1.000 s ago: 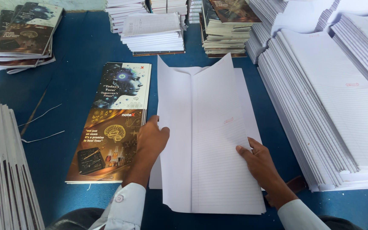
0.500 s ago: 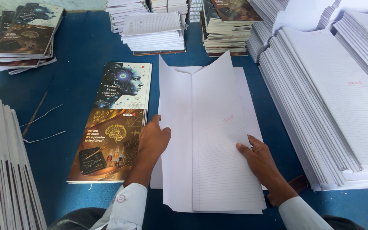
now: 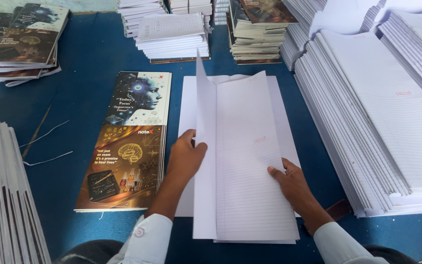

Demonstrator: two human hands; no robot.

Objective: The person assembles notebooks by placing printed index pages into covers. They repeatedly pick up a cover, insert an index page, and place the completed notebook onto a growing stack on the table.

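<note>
Head view: the left hand grasps the raised edge of a white ruled paper sheet between thumb and fingers, folding it over the white ruled paper bundle on the blue counter. The right hand lies flat, fingers released, pinning the bundle. Seemingly mid-fold; aligning edges looks needed next. A glossy printed cover sheet lies just left.

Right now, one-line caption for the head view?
Left hand lifts a sheet's edge, right hand presses the ruled paper stack beside printed covers.

Printed covers lie on the blue table; ruled-sheet stacks rise rightward.
</note>
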